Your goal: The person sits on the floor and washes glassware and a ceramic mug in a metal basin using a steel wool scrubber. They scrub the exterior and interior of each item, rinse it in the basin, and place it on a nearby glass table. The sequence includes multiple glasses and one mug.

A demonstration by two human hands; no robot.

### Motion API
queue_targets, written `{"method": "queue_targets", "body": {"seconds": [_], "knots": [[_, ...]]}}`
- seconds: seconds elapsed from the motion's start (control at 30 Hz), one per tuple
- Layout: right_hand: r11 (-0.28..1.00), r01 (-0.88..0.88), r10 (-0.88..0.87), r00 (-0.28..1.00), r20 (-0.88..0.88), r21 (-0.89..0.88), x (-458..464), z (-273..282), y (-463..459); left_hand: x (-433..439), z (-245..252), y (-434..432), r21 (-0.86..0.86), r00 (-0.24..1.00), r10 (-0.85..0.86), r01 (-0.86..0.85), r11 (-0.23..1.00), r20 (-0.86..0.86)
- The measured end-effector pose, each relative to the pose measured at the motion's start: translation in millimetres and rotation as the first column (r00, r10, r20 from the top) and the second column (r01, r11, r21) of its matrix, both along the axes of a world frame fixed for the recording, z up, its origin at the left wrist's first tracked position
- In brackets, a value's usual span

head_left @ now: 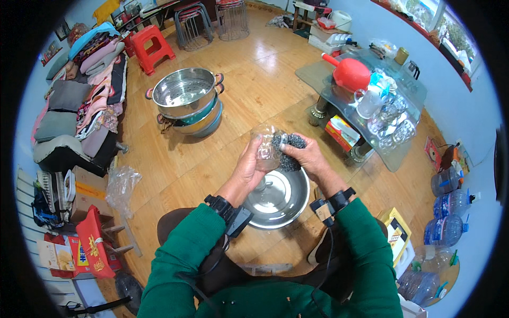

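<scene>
My left hand (250, 159) grips a clear ridged glass vessel (267, 153), tilted over a shiny metal basin (296, 206) on the floor between my knees. A dark grey scouring pad (292, 159) is in my right hand (308, 155), pressed against the right side of the vessel. Inside the basin are water and something clear near its far left side, partly hidden by my left hand. To the right, a glass table (415, 93) bears a red dipper (352, 74), a clear mug (369, 104) and several other clear glass vessels (393, 117).
Stacked steamer pots and basins (185, 95) stand on the floor ahead to the left. A red plastic stool (153, 47) is behind them. A sofa (63, 147) lines the left side; large plastic bottles (443, 230) stand along the right wall. A plastic bag (123, 189) lies at left.
</scene>
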State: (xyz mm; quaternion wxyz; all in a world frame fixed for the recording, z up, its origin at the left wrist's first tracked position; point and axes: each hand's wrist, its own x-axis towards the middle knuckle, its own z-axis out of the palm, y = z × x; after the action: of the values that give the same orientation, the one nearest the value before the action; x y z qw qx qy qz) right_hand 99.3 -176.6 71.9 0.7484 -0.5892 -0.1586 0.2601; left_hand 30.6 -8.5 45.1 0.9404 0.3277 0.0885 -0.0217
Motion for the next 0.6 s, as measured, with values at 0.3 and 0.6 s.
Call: {"method": "queue_targets", "body": {"seconds": [0.3,0.6], "knots": [[0.998,0.042,-0.036,0.992,0.122,-0.045,3.5,-3.4,-2.4,-4.5,11.1,-0.6,0.102,0.995,-0.099,0.095,0.990,0.028],[0.998,-0.062,0.059,0.995,0.082,0.027,5.7,-10.8,-3.3,-5.0,11.6,4.0,-0.059,0.976,-0.193,0.188,0.980,-0.097]]}}
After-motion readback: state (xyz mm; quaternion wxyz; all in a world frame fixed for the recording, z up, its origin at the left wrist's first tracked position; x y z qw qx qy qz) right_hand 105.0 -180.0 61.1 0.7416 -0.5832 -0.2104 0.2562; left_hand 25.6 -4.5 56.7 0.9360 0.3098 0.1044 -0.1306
